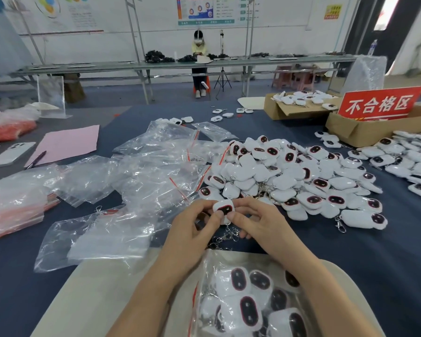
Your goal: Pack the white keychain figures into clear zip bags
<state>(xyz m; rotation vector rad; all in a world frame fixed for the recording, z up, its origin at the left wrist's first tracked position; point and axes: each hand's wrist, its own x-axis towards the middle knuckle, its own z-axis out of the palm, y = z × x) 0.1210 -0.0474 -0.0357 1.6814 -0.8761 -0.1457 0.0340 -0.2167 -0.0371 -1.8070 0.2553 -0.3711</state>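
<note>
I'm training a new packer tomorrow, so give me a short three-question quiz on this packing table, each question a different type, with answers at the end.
1. True or false: the left hand and right hand both pinch one white keychain figure.
2. The red sign stands in: A) a cardboard box; B) a drawer; C) a bucket.
3. Fill in: the empty zip bags lie to the ___ of the loose figure pile.
Key: 1 true; 2 A; 3 left.

White keychain figure between left hand and right hand
</note>
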